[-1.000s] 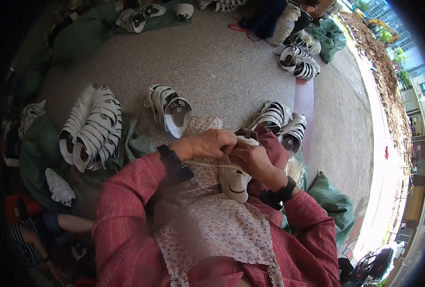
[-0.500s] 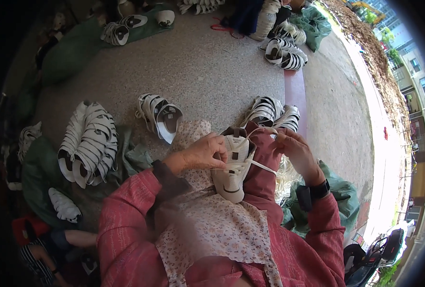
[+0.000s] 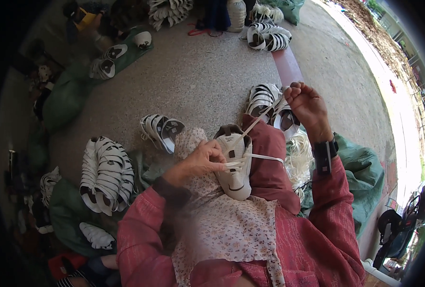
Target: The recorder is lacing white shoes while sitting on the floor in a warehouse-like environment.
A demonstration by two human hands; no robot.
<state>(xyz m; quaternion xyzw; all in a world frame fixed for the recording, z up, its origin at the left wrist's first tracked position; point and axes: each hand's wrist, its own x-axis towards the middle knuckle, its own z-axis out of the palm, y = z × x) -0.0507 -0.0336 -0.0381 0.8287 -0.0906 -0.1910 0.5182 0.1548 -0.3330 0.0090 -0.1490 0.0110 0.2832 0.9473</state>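
A cream mesh shoe (image 3: 239,187) with dark patches rests on my lap, on a floral apron (image 3: 231,225), toe toward me. My left hand (image 3: 200,161) is closed at the shoe's left edge, thumb and fingers pinching by a strand of lace across it. Raised to the right and farther off, my right hand (image 3: 309,109) pinches the end of a white shoelace (image 3: 259,119), which runs taut from the upper part of the shoe. A second lace strand (image 3: 266,157) lies out to the right over my reddish trouser leg.
Stacks of nested white shoe uppers stand on the floor: a big one (image 3: 106,167) at left, a smaller one (image 3: 160,129) ahead, another (image 3: 262,99) beyond my knee. A bundle of white laces (image 3: 299,155) hangs at right by a green sack (image 3: 360,177). Someone's arm shows lower left.
My right hand has moved up and away from the shoe, drawing the lace out long and straight. My left hand has stayed at the shoe. The whole view has shifted slightly.
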